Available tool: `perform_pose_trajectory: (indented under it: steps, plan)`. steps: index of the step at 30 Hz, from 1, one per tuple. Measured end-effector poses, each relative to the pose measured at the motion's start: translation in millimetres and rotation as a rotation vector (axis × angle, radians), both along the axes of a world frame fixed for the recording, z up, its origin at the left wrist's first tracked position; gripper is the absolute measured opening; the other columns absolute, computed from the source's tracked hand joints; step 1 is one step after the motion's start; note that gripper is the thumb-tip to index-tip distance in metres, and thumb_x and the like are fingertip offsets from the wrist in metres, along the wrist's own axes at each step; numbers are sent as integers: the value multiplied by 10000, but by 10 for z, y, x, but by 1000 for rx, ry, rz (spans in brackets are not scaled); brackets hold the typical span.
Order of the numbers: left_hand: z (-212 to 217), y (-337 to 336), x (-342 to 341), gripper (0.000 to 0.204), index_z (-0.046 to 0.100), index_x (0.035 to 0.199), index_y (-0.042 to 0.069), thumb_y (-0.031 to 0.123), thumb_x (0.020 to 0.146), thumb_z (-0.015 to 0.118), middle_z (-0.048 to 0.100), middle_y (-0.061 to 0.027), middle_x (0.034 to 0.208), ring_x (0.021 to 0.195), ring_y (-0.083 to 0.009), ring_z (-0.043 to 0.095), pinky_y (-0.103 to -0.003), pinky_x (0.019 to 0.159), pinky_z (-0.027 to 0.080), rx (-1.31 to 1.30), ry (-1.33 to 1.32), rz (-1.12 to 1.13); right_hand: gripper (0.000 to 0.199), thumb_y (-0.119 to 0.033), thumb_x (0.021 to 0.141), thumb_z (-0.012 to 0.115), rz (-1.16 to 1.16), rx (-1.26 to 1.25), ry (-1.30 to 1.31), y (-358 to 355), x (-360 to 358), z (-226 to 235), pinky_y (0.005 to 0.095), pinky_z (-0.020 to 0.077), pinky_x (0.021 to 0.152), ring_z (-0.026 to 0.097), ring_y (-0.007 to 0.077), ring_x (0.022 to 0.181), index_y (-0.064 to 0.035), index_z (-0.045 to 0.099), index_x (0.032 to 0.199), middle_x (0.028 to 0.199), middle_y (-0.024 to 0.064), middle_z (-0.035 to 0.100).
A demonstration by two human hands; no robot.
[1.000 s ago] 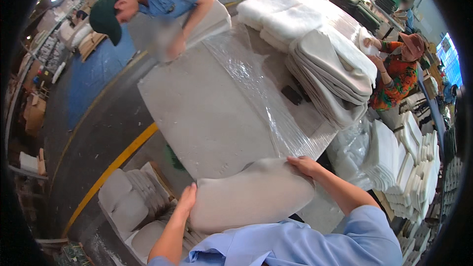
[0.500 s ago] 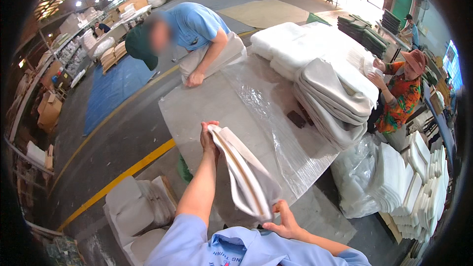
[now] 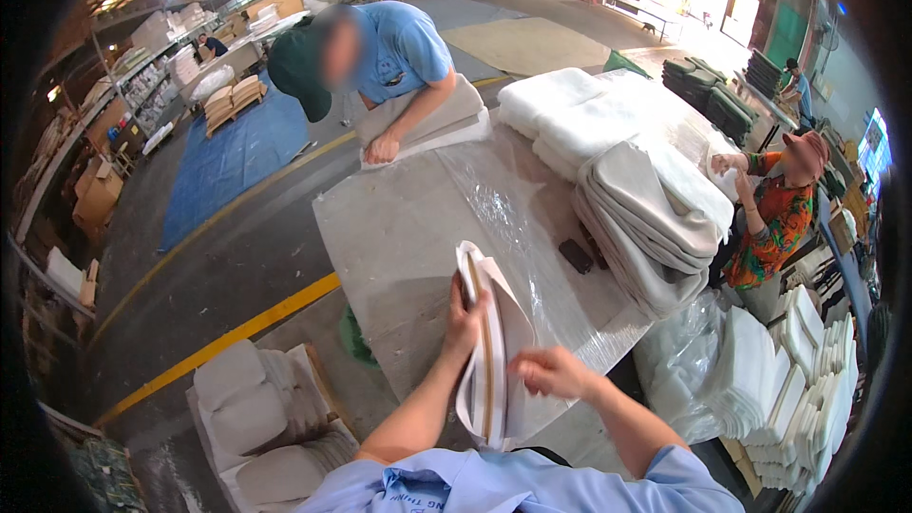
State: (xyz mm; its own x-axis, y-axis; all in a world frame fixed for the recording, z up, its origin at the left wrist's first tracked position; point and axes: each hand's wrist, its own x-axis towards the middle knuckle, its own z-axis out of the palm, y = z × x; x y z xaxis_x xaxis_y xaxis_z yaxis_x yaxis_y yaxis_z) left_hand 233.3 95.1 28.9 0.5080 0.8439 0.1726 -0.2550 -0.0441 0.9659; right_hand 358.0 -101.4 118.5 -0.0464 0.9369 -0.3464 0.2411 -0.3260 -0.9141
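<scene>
Head view, left hand [image 3: 463, 321] half hidden behind upright cushion cover [image 3: 494, 351], right hand [image 3: 551, 372] gripping it

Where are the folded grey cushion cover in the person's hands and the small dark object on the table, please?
Folded grey cushion cover [image 3: 499, 323], head view, upper flap.
Small dark object [image 3: 576, 256], head view, its top face.

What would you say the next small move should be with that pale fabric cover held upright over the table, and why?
Probably spread the opening wider. The left hand grips the pale fabric cover at its upper edge, holding it on edge above the plastic-covered table, while the right hand pinches the other side, and the gap between layers looks narrow.
</scene>
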Motion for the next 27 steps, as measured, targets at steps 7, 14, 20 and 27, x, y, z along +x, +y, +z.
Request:
perform_pose_trajectory:
  steps: [7, 14, 20, 27]
  plan:
    - [266, -251, 181, 766, 269, 1632, -58, 213, 973, 550, 340, -290, 1664, 1556, -412, 339, -432, 1274, 285, 28, 314, 82, 330, -282, 1016, 701, -408, 624, -409, 1556, 672, -138, 367, 562, 781, 688, 227, 842, -3, 722, 1191, 1180, 124, 708]
    - [231, -166, 319, 585, 472, 1527, -51, 161, 984, 519, 528, -296, 1510, 1405, -426, 523, -453, 1179, 412, 70, 234, 95, 199, -149, 949, 739, -485, 637, -302, 1963, 711, -663, 360, 570, 857, 726, 228, 981, -31, 771, 1106, 1250, 85, 740]
    - [268, 285, 271, 312, 724, 1223, 8, 192, 1005, 600, 727, -191, 1107, 1052, -353, 704, -460, 914, 551, 145, 450, 349, 182, -77, 955, 729, -599, 665, -62, 2022, 472, -807, 322, 540, 854, 681, 163, 964, -29, 768, 1126, 1236, 64, 737]
    - [302, 239, 421, 260, 731, 1104, 2, 229, 1036, 623, 690, -137, 970, 908, -292, 670, -432, 808, 530, 252, 457, 309, 318, -17, 963, 667, -138, 514, -46, 1968, 998, -471, 336, 540, 919, 662, 165, 1065, -41, 726, 1274, 1403, 83, 676]
